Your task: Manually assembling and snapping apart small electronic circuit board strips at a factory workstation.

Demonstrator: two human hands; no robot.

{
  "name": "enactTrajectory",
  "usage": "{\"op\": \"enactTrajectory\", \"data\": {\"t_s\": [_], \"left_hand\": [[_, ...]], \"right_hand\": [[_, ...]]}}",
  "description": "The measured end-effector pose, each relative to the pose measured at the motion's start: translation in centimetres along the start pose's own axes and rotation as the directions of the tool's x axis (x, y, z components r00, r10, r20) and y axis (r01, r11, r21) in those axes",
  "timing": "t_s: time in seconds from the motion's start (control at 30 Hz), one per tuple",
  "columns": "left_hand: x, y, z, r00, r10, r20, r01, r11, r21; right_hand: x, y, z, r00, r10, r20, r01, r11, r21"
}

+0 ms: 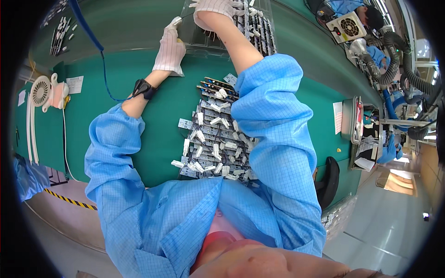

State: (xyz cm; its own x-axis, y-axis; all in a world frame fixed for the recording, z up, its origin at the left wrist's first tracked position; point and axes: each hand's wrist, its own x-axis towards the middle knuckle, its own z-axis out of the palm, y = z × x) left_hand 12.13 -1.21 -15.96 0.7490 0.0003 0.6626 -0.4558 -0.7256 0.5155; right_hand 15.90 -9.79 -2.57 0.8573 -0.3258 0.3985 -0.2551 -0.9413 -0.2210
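Note:
Both my hands wear white striped gloves. My left hand (170, 50) is at the left edge of a clear plastic tray (208, 52), fingers drawn together; a thin dark line runs from its fingertips toward the right hand. Over the tray's far part reaches my right hand (217, 8), its fingers partly cut off by the upper edge and what they hold hidden. Narrow circuit boards with white connectors (262, 32) fill the tray's right side. Closer to my chest lies a dense stack of circuit boards (211, 136) with dark wires and white plug connectors, partly behind my right sleeve.
A green mat (157, 157) covers the bench. Left are a small white and pink fan (41, 91), a paper slip (74, 85) and a hanging blue cord (88, 25). More boards (60, 37) lie far left. Right are a metal tray (354, 120), a fume blower (346, 27) and hoses.

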Motion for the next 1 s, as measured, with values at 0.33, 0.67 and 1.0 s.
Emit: {"op": "enactTrajectory", "data": {"t_s": [0.33,0.67,1.0], "left_hand": [[0.9,1.5,-0.1,0.999,-0.016,0.041,0.021,0.991,-0.133],[1.0,0.4,0.0,0.994,-0.087,0.070,0.106,0.933,-0.343],[0.5,12.5,-7.4,0.386,0.507,0.771,0.081,0.813,-0.576]], "right_hand": [[3.9,3.9,4.7,0.880,-0.078,0.468,0.086,0.996,0.005],[2.5,6.9,-16.7,0.775,-0.314,0.549,0.325,0.942,0.081],[-5.4,31.3,-15.2,0.678,-0.483,0.553,0.389,0.875,0.288]]}}
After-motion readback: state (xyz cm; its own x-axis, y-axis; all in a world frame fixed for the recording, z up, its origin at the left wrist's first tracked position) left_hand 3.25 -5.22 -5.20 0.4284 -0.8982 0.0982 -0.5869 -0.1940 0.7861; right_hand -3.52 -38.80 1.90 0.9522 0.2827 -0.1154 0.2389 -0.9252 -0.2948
